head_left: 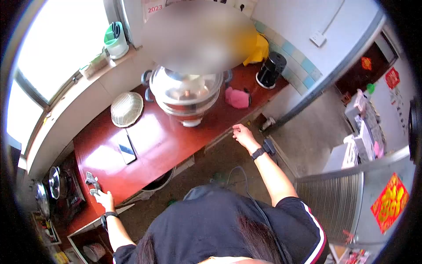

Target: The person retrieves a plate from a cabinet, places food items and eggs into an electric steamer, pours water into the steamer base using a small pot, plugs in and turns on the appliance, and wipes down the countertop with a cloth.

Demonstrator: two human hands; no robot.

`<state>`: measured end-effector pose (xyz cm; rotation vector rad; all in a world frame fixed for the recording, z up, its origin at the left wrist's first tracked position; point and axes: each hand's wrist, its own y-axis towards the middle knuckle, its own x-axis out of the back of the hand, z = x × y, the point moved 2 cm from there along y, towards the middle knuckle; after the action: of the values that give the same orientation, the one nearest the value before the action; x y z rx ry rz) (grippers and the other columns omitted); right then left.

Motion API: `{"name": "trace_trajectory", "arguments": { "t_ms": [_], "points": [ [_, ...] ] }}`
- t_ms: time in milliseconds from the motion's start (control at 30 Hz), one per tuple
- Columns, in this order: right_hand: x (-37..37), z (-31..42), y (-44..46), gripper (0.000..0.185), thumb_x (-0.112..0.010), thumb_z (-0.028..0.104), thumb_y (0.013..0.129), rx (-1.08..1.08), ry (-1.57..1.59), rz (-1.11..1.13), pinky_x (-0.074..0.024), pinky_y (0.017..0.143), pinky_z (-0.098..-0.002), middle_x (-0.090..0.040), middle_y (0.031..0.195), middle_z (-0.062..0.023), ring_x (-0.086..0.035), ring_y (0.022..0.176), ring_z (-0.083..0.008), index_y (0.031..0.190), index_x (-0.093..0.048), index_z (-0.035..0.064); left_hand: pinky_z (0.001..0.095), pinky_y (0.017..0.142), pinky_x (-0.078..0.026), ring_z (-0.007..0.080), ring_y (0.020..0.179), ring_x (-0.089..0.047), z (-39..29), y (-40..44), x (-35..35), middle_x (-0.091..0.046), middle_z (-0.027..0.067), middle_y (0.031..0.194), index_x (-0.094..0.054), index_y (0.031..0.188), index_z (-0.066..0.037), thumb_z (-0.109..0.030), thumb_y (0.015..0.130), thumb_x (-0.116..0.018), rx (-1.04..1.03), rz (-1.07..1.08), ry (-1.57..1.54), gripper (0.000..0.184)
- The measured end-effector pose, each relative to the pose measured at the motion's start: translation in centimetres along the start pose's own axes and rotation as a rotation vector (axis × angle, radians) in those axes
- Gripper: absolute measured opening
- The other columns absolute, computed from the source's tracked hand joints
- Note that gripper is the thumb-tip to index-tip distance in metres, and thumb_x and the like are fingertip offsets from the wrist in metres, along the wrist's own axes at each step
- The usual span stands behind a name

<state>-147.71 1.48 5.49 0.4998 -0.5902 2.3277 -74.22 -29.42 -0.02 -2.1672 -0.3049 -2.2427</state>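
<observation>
At the left end of the red countertop, my left hand has its fingers closed on a crumpled grey cloth. My right hand hangs in the air off the counter's front edge, fingers loosely bent and apart, with nothing visible in it. Nearest to it on the counter is a pink cloth item. A large steel steamer pot with a lid stands at the back, partly hidden by a blurred patch. A phone lies between my left hand and a round woven mesh cover.
A black kettle and a yellow cloth are at the counter's far right. Lidded pots stand at far left. A utensil holder sits on the windowsill. Below the counter is a dark bin. A doorway opens on the right.
</observation>
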Motion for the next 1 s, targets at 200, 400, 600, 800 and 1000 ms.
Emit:
{"name": "trace_trajectory", "arguments": {
  "t_ms": [200,400,600,800,1000],
  "points": [
    [5.8,0.3,17.4,0.047,-0.059,0.021,0.091,0.369,-0.696,-0.096,-0.0375,0.108,-0.0492,-0.046,0.139,-0.0259,-0.046,0.126,-0.0425,0.132,-0.052,-0.0011,0.0457,0.106,-0.042,0.0351,0.127,-0.049,-10.5,-5.7,5.1,-0.045,0.0243,0.141,-0.048,0.136,0.003,-0.023,0.09,-0.068,-0.22,0.088,-0.461,0.056],
    [4.2,-1.7,21.4,0.057,-0.069,0.031,0.087,0.319,-0.806,-0.199,-0.0393,0.103,-0.0528,-0.053,0.13,-0.016,-0.044,0.122,-0.0451,0.138,-0.049,0.0166,0.0335,0.095,-0.049,0.0199,0.111,-0.061,-22.8,-9.7,11.4,-0.059,0.0119,0.129,-0.056,0.133,-0.003,-0.023,0.095,-0.066,-0.149,0.342,-0.839,0.045],
    [-1.1,-1.6,12.5,0.055,-0.073,0.028,0.081,0.639,-0.845,-0.034,-0.043,0.099,-0.0531,-0.055,0.121,-0.0161,-0.048,0.115,-0.0447,0.131,-0.054,0.0182,0.0358,0.096,-0.049,0.0248,0.112,-0.063,-34.7,-17.5,14.4,-0.064,0.0142,0.124,-0.063,0.125,-0.004,-0.027,0.093,-0.065,-0.199,0.56,-0.816,0.04],
    [-9.9,4.7,5.1,0.05,-0.074,0.016,0.074,0.876,-0.635,0.381,-0.0528,0.087,-0.0471,-0.056,0.111,-0.0123,-0.052,0.106,-0.038,0.121,-0.059,0.0157,0.031,0.091,-0.051,0.018,0.104,-0.066,-37.6,-23.0,10.0,-0.064,0.0129,0.123,-0.055,0.131,0.0,-0.018,0.099,-0.058,-0.14,0.848,-1.091,0.037],
    [-20.8,8.9,1.8,0.043,-0.072,0.015,0.074,0.954,-0.558,0.616,-0.054,0.082,-0.0453,-0.061,0.105,-0.0127,-0.058,0.099,-0.0348,0.116,-0.063,0.0158,0.0307,0.086,-0.053,0.0192,0.103,-0.065,-36.4,-23.3,9.5,-0.058,0.0145,0.129,-0.045,0.14,-0.006,-0.017,0.1,-0.055,0.128,0.828,-1.313,0.043]
  ]
}}
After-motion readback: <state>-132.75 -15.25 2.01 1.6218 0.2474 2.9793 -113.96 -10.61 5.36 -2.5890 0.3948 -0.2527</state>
